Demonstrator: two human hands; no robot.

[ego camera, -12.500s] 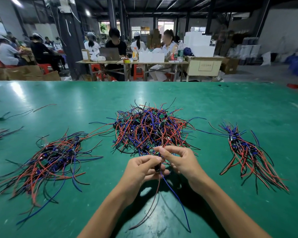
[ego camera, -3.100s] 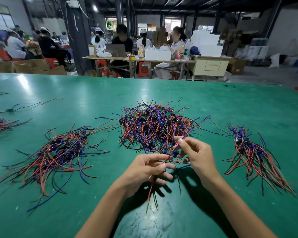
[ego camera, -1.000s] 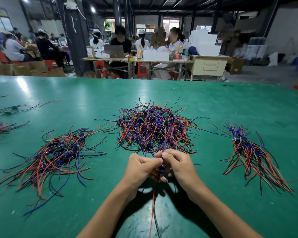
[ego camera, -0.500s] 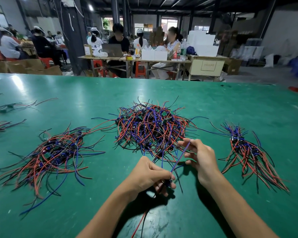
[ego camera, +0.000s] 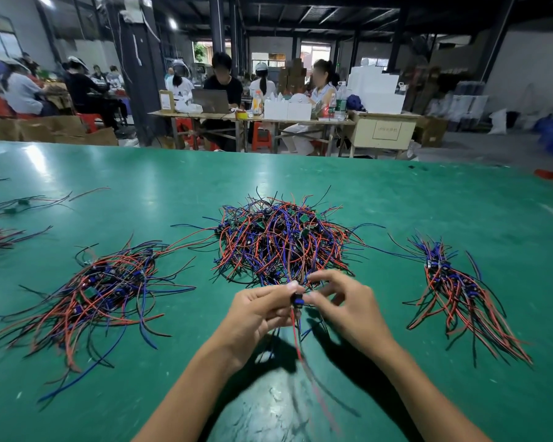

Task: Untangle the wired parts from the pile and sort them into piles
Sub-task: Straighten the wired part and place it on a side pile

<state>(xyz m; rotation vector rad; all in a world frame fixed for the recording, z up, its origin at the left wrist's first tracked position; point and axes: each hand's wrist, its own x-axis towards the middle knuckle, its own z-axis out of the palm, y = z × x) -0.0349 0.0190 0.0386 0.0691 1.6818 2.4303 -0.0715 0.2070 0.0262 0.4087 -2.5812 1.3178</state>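
A tangled pile [ego camera: 281, 240] of red, blue and black wired parts lies in the middle of the green table [ego camera: 428, 199]. A sorted pile [ego camera: 96, 288] spreads out at the left and a neater sorted bundle [ego camera: 454, 291] lies at the right. Just in front of the tangled pile, my left hand [ego camera: 256, 317] and my right hand [ego camera: 345, 307] meet over one small wired part [ego camera: 298, 302]. Both pinch it between thumb and fingertips. Its red and dark wires hang down toward me, blurred.
More loose wired parts [ego camera: 20, 202] lie at the table's far left edge. Beyond the table's far edge, people sit at a work table [ego camera: 249, 114] with boxes, bottles and a laptop. Cardboard boxes [ego camera: 45, 129] stand at the back left.
My hands, apart half a second ago with a blue wire stretched between them, have come together again near the pile's front edge. The part's wires now hang straight down.
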